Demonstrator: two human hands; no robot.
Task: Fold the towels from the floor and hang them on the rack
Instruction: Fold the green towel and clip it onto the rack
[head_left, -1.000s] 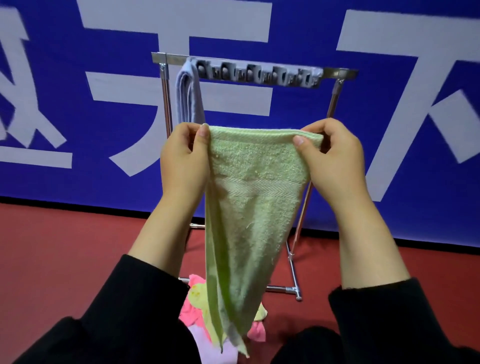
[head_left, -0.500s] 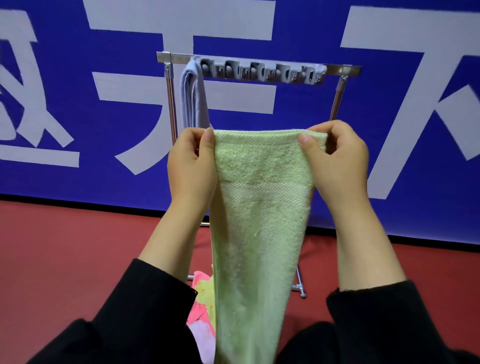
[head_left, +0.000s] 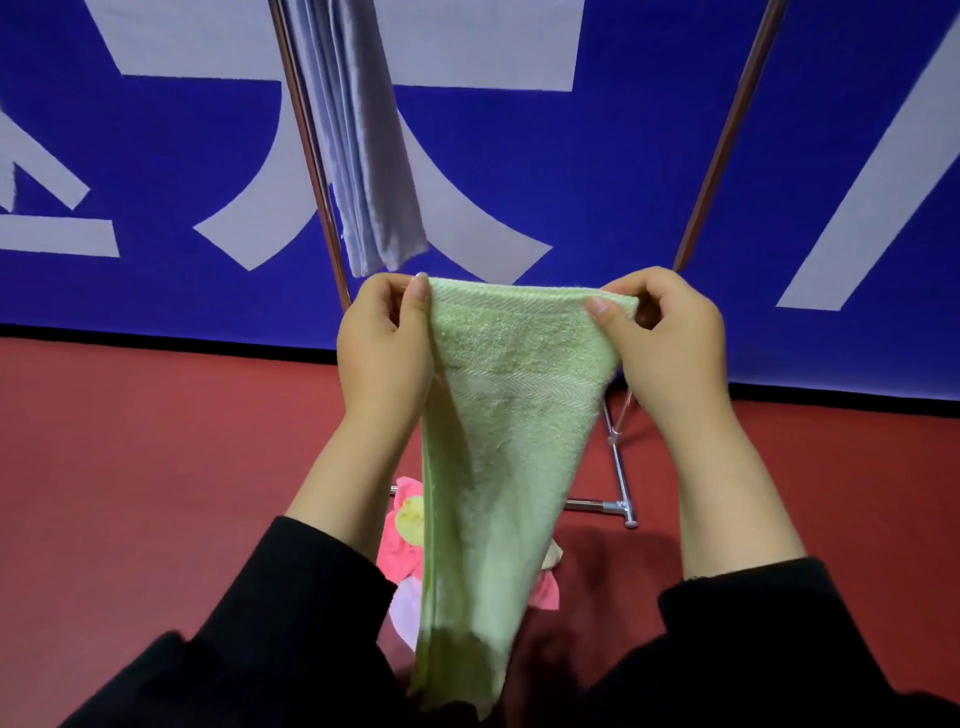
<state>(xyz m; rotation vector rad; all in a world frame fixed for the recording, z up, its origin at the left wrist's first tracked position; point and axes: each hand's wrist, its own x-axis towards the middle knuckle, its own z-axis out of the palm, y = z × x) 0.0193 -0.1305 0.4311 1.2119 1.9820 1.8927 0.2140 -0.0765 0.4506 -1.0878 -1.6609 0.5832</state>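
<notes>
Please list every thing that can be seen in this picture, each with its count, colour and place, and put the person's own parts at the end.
green towel: one, light green, held up at the centre, hanging down in front of the person.
grey-blue towel: one, pale grey-blue, folded, hanging at the left side of the rack.
rack: one, shiny metal, standing on the floor before the wall; its top bar is out of view.
pile of towels: one pile, pink, yellow and pale lilac, on the floor behind the green towel; the number cannot be told.
floor: red.
wall banner: blue with large white shapes, behind the rack.
sleeves: two, black, at the bottom.
left hand: pinches the towel's top left corner.
right hand: pinches the top right corner.
</notes>
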